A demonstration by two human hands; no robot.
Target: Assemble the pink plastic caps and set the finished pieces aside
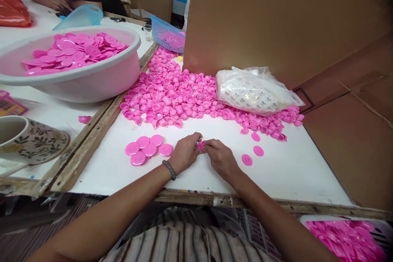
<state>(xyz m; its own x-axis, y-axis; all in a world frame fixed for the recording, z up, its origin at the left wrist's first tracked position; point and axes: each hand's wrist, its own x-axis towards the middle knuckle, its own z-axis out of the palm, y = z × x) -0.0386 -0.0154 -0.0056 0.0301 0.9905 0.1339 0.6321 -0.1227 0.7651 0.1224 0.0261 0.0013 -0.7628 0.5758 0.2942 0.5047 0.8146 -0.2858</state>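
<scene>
My left hand (184,153), with a grey bead bracelet (169,170) at the wrist, pinches a small pink plastic piece (201,145) over the white table. Fingers of my right hand (221,157) close on the same piece from the other side. Fingers partly cover it, so its exact shape is unclear. Left of my hands lie several pink toy saucers (149,150), some overlapping. To the right are a few loose pink discs (247,160). Beyond both hands spreads a heap of pink toy cups (172,98).
A plastic bag (254,92) rests on the heap against cardboard (276,20). At left stand a large basin (101,84) of pink discs and a patterned mug (46,141). Wooden strips (89,143) edge the table. A blue basket (168,37) and another person's hand (58,4) are farther back.
</scene>
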